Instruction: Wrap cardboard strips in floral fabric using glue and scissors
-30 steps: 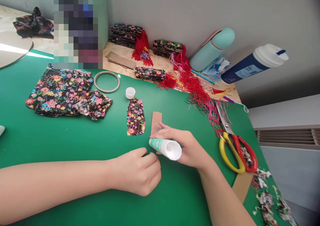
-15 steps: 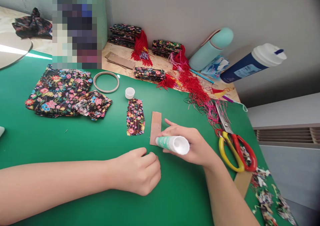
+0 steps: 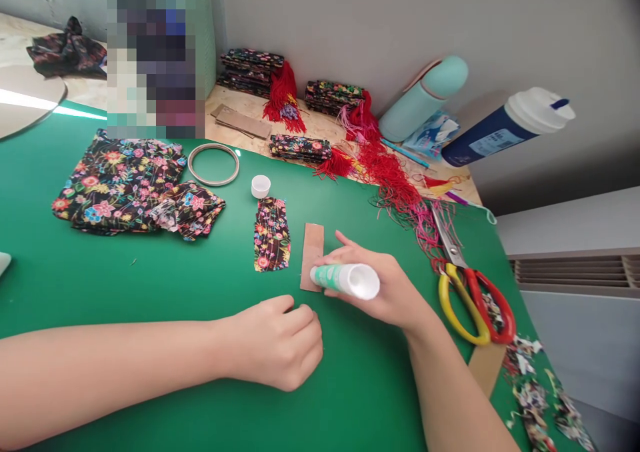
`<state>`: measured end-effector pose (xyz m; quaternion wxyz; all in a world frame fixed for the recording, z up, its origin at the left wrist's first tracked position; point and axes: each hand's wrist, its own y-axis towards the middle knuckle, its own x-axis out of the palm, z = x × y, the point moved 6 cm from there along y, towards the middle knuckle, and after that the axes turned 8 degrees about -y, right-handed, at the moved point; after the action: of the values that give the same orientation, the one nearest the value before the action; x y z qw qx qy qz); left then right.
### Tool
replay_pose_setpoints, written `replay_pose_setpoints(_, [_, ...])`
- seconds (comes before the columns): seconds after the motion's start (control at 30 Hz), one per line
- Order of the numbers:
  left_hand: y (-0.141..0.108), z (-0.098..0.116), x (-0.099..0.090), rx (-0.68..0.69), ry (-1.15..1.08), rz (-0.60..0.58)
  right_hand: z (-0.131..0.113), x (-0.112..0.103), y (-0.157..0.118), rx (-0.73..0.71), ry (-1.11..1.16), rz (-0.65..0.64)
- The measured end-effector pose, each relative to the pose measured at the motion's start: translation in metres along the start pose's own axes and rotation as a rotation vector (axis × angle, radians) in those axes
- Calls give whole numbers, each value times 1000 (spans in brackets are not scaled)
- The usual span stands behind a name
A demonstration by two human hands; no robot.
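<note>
In my right hand is a white and green glue stick, its fingers closed round the tube. The stick's tip meets the lower part of a narrow brown cardboard strip lying flat on the green mat. My left hand rests on the mat as a closed fist below the strip; nothing shows in it, though its palm side is hidden. Left of the cardboard lies a small floral fabric piece. A white cap stands just above that fabric.
Folded floral fabric and a tape roll lie at the left. Fabric bundles and red tassels line the back. Scissors with yellow and red handles, and fabric scraps, are on the right. Two bottles stand behind.
My right hand has shifted the glue stick slightly up along the cardboard strip, and the tube's back end has risen a little. My left fist stays in place.
</note>
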<state>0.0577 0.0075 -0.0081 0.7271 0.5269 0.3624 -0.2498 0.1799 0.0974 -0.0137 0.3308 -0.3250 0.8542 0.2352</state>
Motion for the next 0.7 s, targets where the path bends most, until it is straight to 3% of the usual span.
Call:
replay_pose_setpoints(0.17, [0, 0, 0, -5, 9, 4, -2, 3, -1, -21, 31, -66])
replay_pose_setpoints(0.33, [-1, 0, 1, -1, 14, -15, -2, -1, -1, -4, 8, -2])
replay_pose_setpoints(0.5, [-1, 1, 1, 2, 18, -12, -1, 0, -3, -3, 57, -80])
replay_pose_setpoints(0.7, [0, 0, 1, -1, 11, -20, 2, -3, -1, 37, 52, -13])
